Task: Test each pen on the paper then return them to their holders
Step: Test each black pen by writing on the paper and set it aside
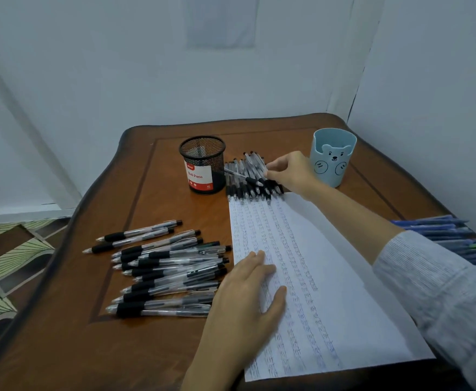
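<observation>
Paper is lying under flat, straight fingers of left hand, probably being steadied; right hand is pinching narrowly at pens beneath its fingertips, grip unclear.

A pale grey sleeve (finely striped knit) on the right arm.

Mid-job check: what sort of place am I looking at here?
Likely a room in a home, not an office: a carved wooden table set in a corner of plain white walls, patterned floor tiles at left, and a bear-faced blue pen cup.
</observation>
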